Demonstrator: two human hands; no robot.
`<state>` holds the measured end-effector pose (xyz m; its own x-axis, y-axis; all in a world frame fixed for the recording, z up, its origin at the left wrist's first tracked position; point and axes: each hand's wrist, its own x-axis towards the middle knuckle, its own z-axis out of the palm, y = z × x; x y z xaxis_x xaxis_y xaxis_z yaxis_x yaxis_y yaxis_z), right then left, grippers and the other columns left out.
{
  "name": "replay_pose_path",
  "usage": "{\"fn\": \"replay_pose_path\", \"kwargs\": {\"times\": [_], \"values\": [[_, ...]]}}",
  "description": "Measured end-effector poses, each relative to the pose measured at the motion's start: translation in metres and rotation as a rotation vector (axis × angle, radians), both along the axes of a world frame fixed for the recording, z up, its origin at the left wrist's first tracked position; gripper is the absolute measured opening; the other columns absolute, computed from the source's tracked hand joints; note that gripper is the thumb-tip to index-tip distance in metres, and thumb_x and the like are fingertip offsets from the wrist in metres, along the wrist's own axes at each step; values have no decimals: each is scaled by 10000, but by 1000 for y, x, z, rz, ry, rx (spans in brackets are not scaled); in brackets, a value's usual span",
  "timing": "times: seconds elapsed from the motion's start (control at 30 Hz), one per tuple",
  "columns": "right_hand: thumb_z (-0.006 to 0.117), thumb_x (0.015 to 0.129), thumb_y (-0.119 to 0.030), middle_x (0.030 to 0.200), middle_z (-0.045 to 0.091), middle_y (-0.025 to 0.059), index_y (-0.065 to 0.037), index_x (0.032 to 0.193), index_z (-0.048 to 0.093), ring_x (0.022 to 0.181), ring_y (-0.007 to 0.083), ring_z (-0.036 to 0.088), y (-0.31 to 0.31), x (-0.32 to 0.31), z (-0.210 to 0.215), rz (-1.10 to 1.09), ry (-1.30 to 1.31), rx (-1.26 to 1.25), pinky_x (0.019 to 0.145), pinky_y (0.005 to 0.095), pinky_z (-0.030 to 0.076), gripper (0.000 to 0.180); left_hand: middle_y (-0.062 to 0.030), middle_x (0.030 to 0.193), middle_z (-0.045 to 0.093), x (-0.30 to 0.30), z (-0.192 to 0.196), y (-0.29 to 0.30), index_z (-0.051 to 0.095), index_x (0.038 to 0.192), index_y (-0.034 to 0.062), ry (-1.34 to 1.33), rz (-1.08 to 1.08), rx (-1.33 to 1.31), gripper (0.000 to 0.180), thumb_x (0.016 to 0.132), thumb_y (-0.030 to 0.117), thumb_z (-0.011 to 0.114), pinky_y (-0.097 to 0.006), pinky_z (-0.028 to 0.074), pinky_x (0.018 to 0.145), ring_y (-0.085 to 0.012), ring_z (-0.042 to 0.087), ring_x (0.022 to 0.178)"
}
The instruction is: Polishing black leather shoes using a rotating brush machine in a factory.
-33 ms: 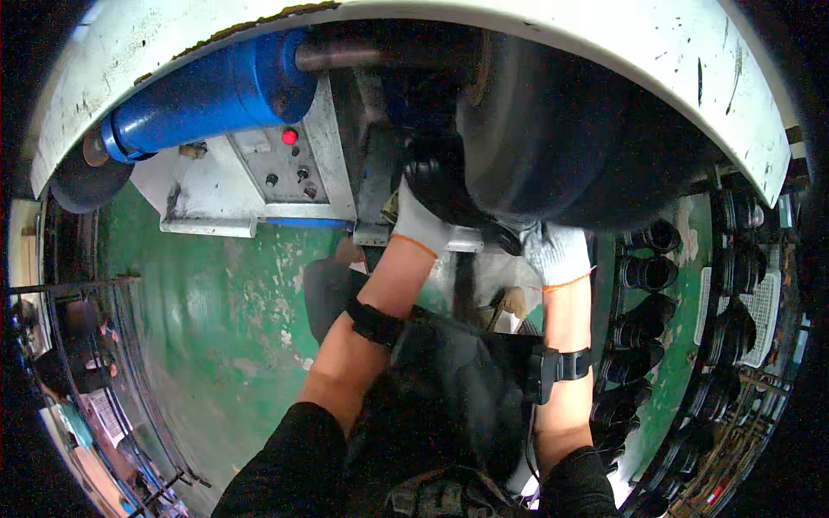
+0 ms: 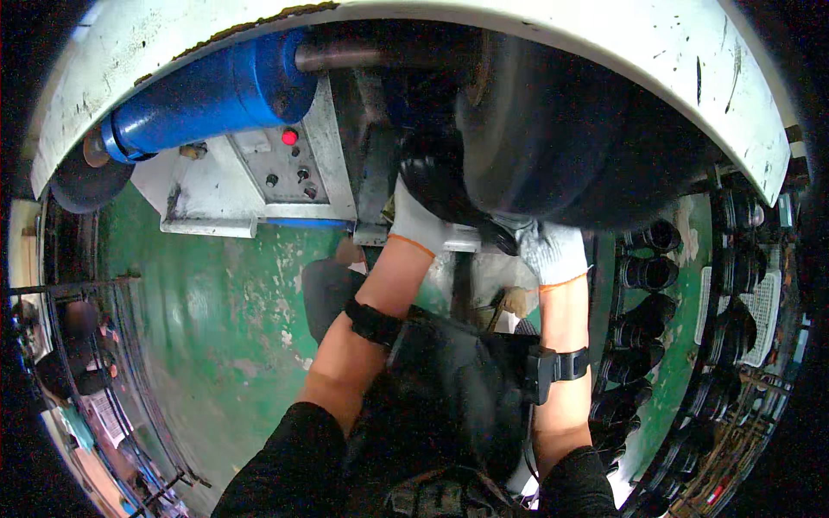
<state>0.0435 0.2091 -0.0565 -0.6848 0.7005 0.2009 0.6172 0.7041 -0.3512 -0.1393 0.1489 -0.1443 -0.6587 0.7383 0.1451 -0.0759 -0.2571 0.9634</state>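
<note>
A glossy black shoe is held up against the left side of a big dark brush-like wheel, whose surface is smeared by motion. My left hand, in a white knit glove with an orange cuff edge, is closed round the shoe; its fingers are mostly hidden behind it. At the shoe's lower right end, my right hand, gloved the same way, grips with bent fingers just below the wheel. Where exactly shoe and wheel touch cannot be made out.
A white curved hood arches over the wheel. Left of it are a blue cylinder on the shaft and a control panel with a red button. Racks of black shoes stand at right, a metal rack at left.
Both hands and the shoe have shifted very slightly to the left. The grip on the shoe looks the same.
</note>
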Motion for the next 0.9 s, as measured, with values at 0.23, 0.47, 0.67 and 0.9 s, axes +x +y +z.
{"fn": "replay_pose_path", "kwargs": {"times": [0.23,0.47,0.67,0.9], "values": [[563,797,-249,1297,504,168,-99,1226,536,1181,375,459,-10,-33,-11,-37,76,135,1034,477,348,455,-70,1280,508,-14,64,-6,514,1237,122,-139,47,169,407,982,366,312,-390,288,1063,-240,440,1178],[490,838,-230,1293,500,194,-110,1286,514,1189,400,454,-40,-76,7,99,-76,363,1022,521,332,464,-77,1303,504,-40,83,-35,473,1311,164,-986,-196,549,592,905,584,380,-436,355,1029,-292,481,1159],[532,763,-321,1196,577,184,-79,1088,639,1149,377,487,-59,-89,51,-124,62,152,1012,460,354,419,-68,1305,505,-36,88,-30,461,1325,169,-953,-60,454,614,896,601,385,-417,371,1024,-286,487,1157],[467,808,-265,975,671,112,-148,896,702,927,305,629,-54,-85,76,-104,-367,79,810,461,486,278,-45,1279,521,-23,90,-30,474,1298,152,-1026,-123,441,593,916,591,361,-359,366,1020,-244,493,1147]]}}
